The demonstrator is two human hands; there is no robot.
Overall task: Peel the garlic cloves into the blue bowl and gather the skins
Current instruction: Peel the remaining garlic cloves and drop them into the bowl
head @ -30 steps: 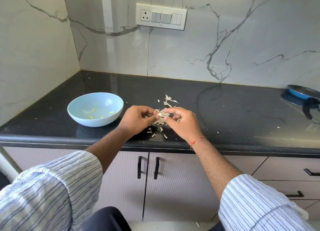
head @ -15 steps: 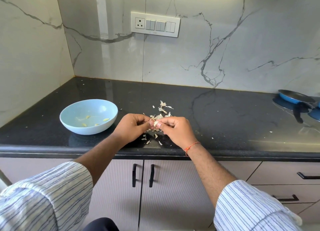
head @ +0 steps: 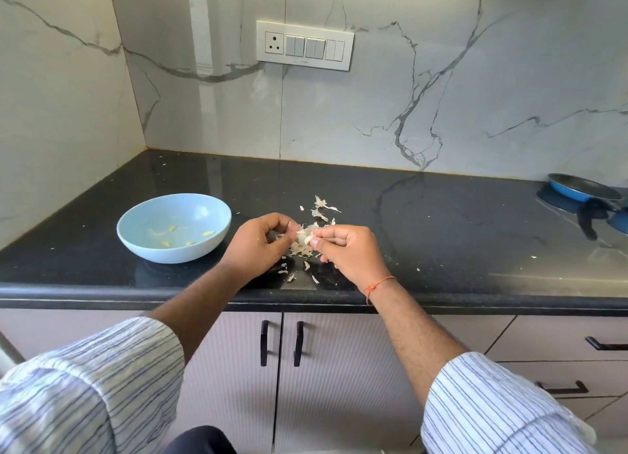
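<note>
We pinch the small pale garlic clove [head: 307, 238] between our left hand [head: 260, 246] and right hand [head: 346, 249], just right of the round light-blue bowl [head: 174, 227]. We should strip its papery skin in short pulls so flakes fall onto the skin pile [head: 300, 249] below on the black surface [head: 441, 236].

Black countertop [head: 441, 236]: blue bowl [head: 142, 246], garlic skins [head: 321, 208], blue pan [head: 582, 190].

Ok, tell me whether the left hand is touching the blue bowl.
Apart. The head view shows bare black countertop between the left hand and the blue bowl; that hand pinches garlic with the right hand.
</note>
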